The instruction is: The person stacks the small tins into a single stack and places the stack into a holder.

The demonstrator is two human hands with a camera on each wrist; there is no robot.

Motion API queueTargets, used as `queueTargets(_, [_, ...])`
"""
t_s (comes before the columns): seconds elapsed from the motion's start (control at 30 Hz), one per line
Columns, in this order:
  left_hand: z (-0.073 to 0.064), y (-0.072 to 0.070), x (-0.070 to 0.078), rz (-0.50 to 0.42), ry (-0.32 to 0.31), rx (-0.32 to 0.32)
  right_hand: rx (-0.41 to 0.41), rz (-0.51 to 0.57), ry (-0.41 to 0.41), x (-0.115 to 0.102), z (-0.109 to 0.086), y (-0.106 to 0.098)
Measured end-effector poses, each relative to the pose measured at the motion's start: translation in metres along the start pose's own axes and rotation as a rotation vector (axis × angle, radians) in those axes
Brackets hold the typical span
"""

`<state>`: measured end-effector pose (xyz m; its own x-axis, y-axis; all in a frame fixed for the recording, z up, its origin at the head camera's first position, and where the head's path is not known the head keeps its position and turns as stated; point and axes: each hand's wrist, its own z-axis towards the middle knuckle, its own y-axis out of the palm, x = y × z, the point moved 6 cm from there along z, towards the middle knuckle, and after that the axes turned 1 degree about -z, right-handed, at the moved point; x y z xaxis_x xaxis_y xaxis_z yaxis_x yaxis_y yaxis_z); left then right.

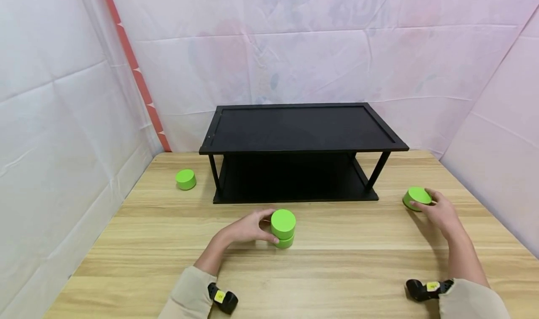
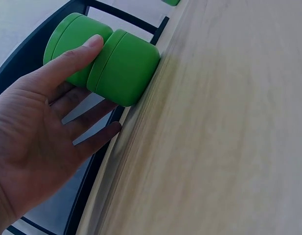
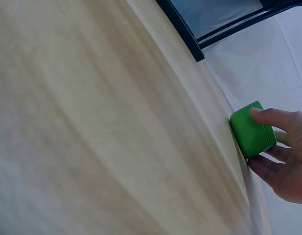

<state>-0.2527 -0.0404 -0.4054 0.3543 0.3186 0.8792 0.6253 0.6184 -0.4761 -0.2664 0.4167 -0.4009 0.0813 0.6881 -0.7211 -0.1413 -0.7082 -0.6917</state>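
Two round green lidded tins stand one atop the other at the table's middle. My left hand (image 1: pixel 249 226) holds the upper tin (image 1: pixel 283 223) between thumb and fingers; its thumb tip lies by the seam with the lower tin (image 1: pixel 284 242). The left wrist view shows the lower tin (image 2: pixel 128 68) against the wood and the upper tin (image 2: pixel 67 36) under the thumb. At the right, my right hand (image 1: pixel 441 212) grips a third green tin (image 1: pixel 417 195) around its side. In the right wrist view this tin (image 3: pixel 249 131) is at the tabletop, thumb on one side.
A black two-tier rack (image 1: pixel 303 127) stands at the back of the wooden table (image 1: pixel 320 281). Left of it sits another green tin (image 1: pixel 185 179). White cloth walls (image 1: pixel 63 122) enclose the table at the back and sides.
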Motion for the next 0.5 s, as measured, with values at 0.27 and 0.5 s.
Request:
queueTargets(0.27, [0.0001, 0.0011, -0.0016, 0.015, 0.015, 0.004, -0.002, -0.025, 0.029, 0.0029, 0.0004, -0.0002])
queueTargets(0.5, [0.0003, 0.0032, -0.001, 0.006, 0.015, 0.004, -0.023, 0.019, 0.055, 0.0027, -0.0003, 0.001])
